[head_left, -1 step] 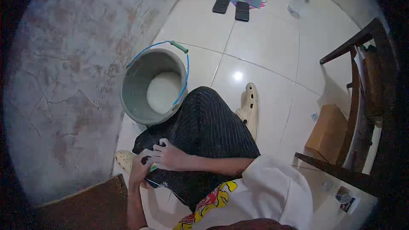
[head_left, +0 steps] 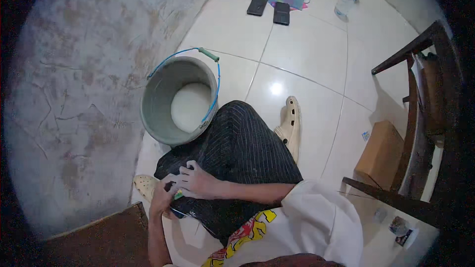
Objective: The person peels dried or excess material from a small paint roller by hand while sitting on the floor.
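Note:
My left hand (head_left: pixel 161 195) and my right hand (head_left: pixel 197 183) meet over my lap, on dark striped trousers (head_left: pixel 242 138). The fingers of both are bent and drawn together, and the right ones look pale, as if dusted. What they pinch, if anything, is hidden. A small green and yellow patch (head_left: pixel 178 195) shows just under the right hand; I cannot tell whether it is held. Beyond my knee stands a grey bucket (head_left: pixel 156 104), its blue wire handle with a green grip (head_left: pixel 209 54) resting on the rim. White stuff (head_left: pixel 190 109) covers its bottom.
A rough grey wall (head_left: pixel 84 84) runs along the left, with a brown board (head_left: pixel 104 235) below it. To the right are a dark wooden chair (head_left: pixel 413 113) and a cardboard box (head_left: pixel 381 153). Two phones (head_left: pixel 281 14) and a plastic bottle (head_left: pixel 346 0) are far off on white tiles.

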A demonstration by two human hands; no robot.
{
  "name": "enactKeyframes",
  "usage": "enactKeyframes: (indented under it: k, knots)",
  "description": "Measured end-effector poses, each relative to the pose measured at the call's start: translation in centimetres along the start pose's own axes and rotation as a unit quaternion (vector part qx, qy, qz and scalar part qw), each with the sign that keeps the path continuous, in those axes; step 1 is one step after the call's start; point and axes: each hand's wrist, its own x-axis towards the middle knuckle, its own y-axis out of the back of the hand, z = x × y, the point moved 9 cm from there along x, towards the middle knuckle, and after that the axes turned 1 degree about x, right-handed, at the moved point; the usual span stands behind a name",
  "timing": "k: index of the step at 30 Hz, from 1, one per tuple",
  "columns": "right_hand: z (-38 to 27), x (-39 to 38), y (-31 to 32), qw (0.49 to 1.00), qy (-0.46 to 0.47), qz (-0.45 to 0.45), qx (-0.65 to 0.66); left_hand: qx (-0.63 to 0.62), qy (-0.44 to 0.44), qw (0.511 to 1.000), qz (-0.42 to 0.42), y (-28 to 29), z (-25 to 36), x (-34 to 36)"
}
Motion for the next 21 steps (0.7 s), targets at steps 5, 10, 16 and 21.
enactKeyframes:
  k: [5, 10, 16, 21]
  knots:
    - [1.5, -0.5, -0.5, 0.986, -0.141, -0.064, 0.065, -0.048, 0.030, 0.997, -0.052, 0.3, 0.4, -0.4]
    - [1.1, -1.0, -1.8, 0.982, -0.142, -0.082, 0.092, -0.062, 0.000, 0.996, -0.059, 0.3, -0.1, -1.2]
    - [1.5, -1.7, -1.6, 0.971, -0.148, -0.004, 0.188, -0.071, -0.045, 0.996, -0.021, 1.1, 0.1, -1.7]
    - [2.8, 1.2, 1.2, 0.938, -0.195, 0.019, 0.285, -0.056, -0.097, 0.986, 0.121, 2.5, -0.2, 0.3]
